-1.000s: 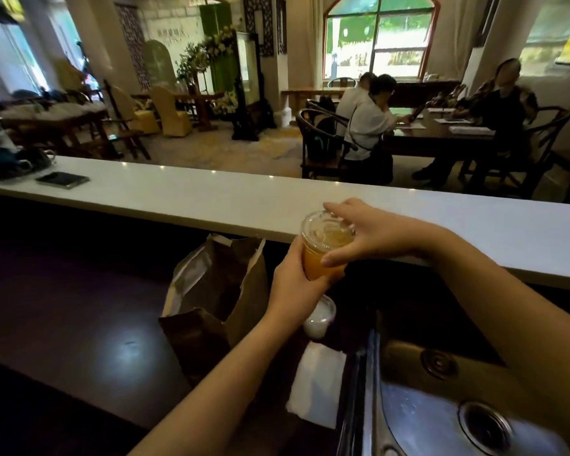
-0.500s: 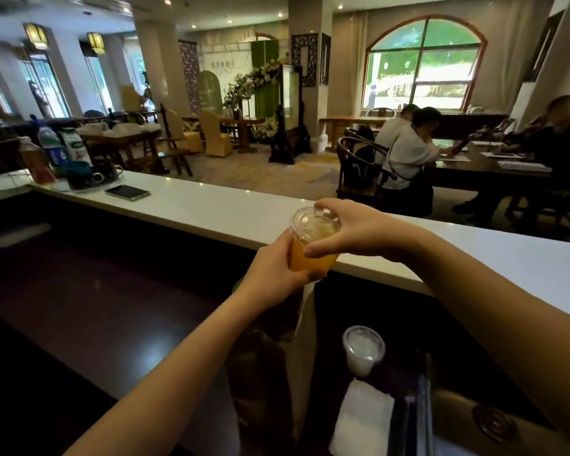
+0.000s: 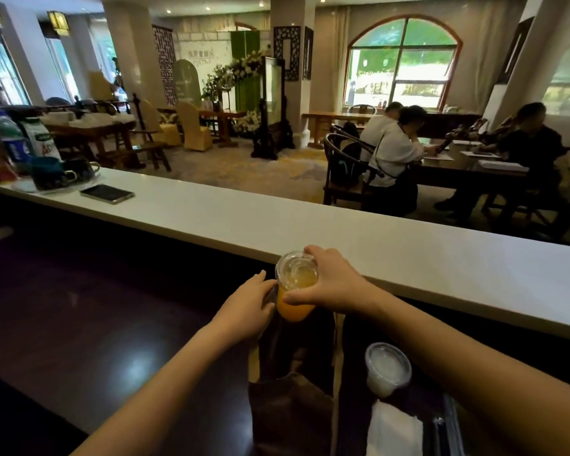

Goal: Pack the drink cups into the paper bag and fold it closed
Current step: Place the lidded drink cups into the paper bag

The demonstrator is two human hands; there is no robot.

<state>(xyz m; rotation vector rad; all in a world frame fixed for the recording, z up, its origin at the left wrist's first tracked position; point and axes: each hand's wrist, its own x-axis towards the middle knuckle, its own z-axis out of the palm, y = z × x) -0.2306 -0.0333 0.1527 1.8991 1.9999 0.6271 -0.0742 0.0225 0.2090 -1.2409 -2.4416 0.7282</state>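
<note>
Orange drink cup (image 3: 295, 291) in right hand (image 3: 334, 284) grip, above paper bag (image 3: 292, 390).

Dark counter (image 3: 79, 317) lies open leftward; white cup (image 3: 387, 370) crowds bag's (image 3: 290, 409) right.

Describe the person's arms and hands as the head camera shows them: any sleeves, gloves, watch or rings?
Both forearms are bare up to the frame edge, with no sleeves in view. The left hand and right hand are ungloved. No watch, bracelet or ring shows on either, and the nails look short and unpainted.
</note>
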